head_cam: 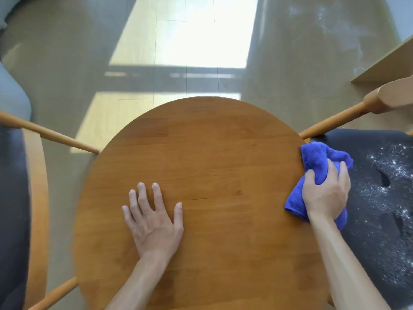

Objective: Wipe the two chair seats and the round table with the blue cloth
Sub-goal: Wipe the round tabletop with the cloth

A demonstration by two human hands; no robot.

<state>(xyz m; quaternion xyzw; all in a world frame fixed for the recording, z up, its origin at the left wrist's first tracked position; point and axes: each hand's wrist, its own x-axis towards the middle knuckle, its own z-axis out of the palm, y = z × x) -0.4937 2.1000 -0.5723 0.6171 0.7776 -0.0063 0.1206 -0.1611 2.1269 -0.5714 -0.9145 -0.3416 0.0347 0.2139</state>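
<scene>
Blue cloth [317, 171] bunched at the right rim of the round table [201, 153], right hand [325, 195] gripping it, left hand [153, 217] flat on the wood.

The table was a smooth, warm-brown wooden disc with visible jointed boards and faint grain. The left hand lay palm-down on it, fingers straight and spread. The right hand had its fingers and thumb curled round the soft, fuzzy microfibre cloth, which was crumpled into folds and hung over the table's edge, above the right chair seat [380, 186]. That seat was dark, padded and dimpled, dusted with white powdery specks. The left chair seat [11, 198] was dark too, framed by a pale curved wooden rail. Round wooden chair arms [330, 123] angled toward the table over a matte plank floor [67, 63].
</scene>
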